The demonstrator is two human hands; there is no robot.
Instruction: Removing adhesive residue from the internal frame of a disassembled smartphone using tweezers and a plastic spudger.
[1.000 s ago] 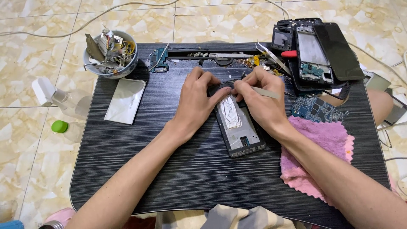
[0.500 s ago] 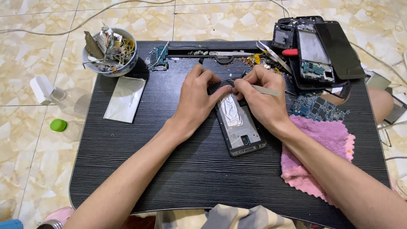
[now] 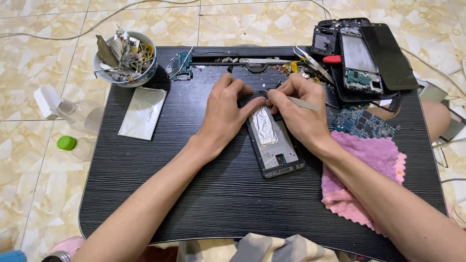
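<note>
1. Your left hand [image 3: 225, 114] rests on the top end of the opened phone [image 3: 273, 140], fingers curled together and pressing on its frame.
2. Your right hand [image 3: 297, 109] is clamped on a pair of tweezers [image 3: 301, 102], its tips meeting your left fingertips at the phone's upper edge.
3. The phone lies face down near the middle of the black desk [image 3: 194, 194], tilted slightly.
4. A pink cloth [image 3: 369, 170] lies under your right forearm, a blue circuit board [image 3: 364, 123] just beside it.
5. A bowl of parts [image 3: 126, 58] sits at the far left corner.
</note>
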